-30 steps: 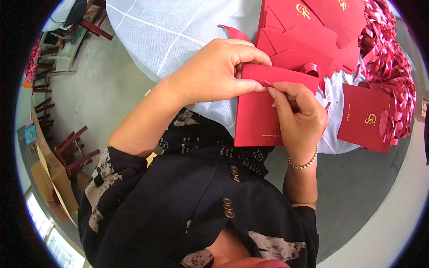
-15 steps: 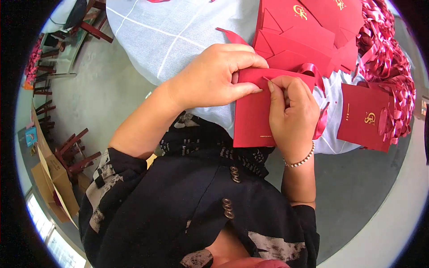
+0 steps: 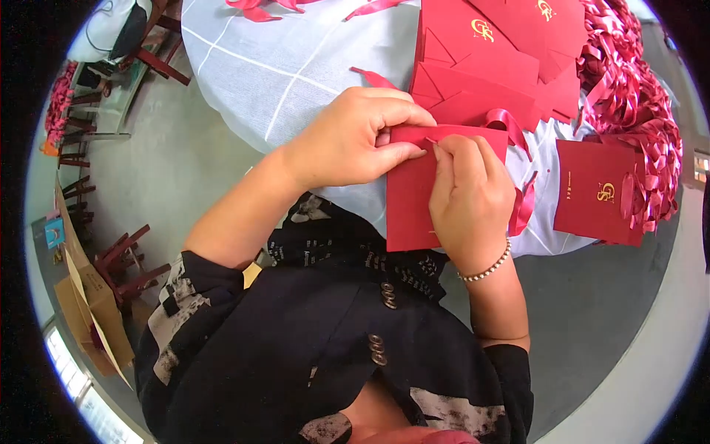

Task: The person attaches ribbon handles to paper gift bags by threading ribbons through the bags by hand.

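Observation:
A flat red paper gift bag (image 3: 410, 203) lies at the table's near edge, in front of my body. My left hand (image 3: 353, 137) is closed on its upper left edge, thumb on the face and fingers at the top. Over the upper middle of the bag, my right hand (image 3: 473, 196) pinches the thin tip of a red ribbon between thumb and fingertips. Its grip hides part of the bag. Loops of shiny red satin ribbon (image 3: 523, 211) show beyond the bag's right side, and another ribbon end (image 3: 373, 78) pokes out above my left hand.
Flat red bags with gold print (image 3: 473, 66) are heaped just beyond my hands. More bags with massed ribbon handles (image 3: 658, 163) line the right side of the pale checked tablecloth (image 3: 244, 74). Wooden stools (image 3: 122, 259) and an open cardboard box (image 3: 92, 311) stand at left.
My right hand has shifted slightly left across the bag, its fingers still pinched on the ribbon tip. The left hand keeps its hold. The whole view has shifted a little.

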`<action>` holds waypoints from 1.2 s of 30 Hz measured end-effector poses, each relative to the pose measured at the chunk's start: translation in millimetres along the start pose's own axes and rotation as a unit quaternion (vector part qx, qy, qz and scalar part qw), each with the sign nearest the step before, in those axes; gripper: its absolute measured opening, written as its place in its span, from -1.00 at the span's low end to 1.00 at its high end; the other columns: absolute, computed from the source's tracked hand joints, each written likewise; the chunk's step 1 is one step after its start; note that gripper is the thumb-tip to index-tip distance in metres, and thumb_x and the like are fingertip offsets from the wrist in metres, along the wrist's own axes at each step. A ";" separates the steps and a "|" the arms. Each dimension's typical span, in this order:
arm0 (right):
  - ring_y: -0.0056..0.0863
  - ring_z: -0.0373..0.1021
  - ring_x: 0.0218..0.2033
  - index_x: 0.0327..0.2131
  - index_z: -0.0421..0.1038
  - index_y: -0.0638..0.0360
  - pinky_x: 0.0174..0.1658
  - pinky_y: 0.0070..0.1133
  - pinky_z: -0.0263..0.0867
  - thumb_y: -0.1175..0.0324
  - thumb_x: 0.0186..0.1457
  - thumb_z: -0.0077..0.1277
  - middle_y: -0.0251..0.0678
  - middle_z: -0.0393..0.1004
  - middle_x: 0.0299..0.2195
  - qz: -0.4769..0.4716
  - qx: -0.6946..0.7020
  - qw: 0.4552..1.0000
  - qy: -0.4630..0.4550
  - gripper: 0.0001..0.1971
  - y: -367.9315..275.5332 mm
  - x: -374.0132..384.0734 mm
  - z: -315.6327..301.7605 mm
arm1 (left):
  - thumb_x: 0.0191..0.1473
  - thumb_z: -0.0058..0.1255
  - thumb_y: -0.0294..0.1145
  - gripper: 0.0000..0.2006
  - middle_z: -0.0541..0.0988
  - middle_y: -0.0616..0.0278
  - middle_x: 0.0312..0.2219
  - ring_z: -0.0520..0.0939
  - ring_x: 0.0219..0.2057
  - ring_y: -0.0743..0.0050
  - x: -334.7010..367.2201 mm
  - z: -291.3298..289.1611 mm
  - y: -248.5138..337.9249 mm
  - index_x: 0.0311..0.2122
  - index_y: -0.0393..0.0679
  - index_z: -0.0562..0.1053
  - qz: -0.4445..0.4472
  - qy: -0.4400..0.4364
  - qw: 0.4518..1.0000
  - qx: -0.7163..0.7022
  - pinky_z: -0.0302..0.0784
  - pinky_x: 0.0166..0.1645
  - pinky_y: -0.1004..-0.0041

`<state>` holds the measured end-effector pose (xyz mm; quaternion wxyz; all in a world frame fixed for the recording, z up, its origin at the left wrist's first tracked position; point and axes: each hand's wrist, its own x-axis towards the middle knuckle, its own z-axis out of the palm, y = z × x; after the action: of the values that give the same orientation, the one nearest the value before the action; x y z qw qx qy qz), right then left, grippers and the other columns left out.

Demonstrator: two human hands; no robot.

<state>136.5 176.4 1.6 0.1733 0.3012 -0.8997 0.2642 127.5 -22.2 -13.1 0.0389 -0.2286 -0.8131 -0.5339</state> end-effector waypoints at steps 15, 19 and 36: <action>-0.17 0.46 -0.48 -0.42 0.33 0.20 -0.43 -0.36 0.40 0.50 -0.04 0.04 -0.15 0.42 -0.47 0.030 -0.039 0.999 -0.023 -0.91 -11.2 4.4 -12.0 | -0.13 0.22 -0.64 -0.66 0.59 0.13 -0.37 0.60 -0.39 0.30 2.2 15.1 23.5 -0.15 -0.24 0.55 0.097 0.025 0.986 0.134 0.49 -0.34 0.46; -0.17 0.49 -0.46 -0.41 0.43 0.25 -0.39 -0.35 0.42 0.49 0.05 0.11 -0.11 0.50 -0.43 0.083 0.076 0.994 -0.004 -0.94 -6.0 0.3 -15.6 | -0.10 0.21 -0.61 -0.68 0.60 0.11 -0.36 0.64 -0.34 0.22 6.3 7.9 29.6 -0.15 -0.26 0.55 0.005 0.006 0.998 0.060 0.54 -0.25 0.39; -0.23 0.43 -0.35 -0.36 0.42 0.16 -0.23 -0.39 0.31 0.55 -0.17 0.28 -0.30 0.51 -0.44 0.036 0.186 0.982 -0.007 -0.74 27.5 13.8 -43.7 | -0.11 0.28 -0.66 -0.61 0.61 0.08 -0.25 0.63 -0.36 0.24 6.3 11.3 47.7 -0.10 -0.24 0.53 -0.030 0.007 0.999 0.031 0.58 -0.27 0.42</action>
<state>115.3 214.2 32.9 0.0983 0.2973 -0.8464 0.4308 143.7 5.5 24.6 0.0356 -0.1992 -0.8353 -0.5111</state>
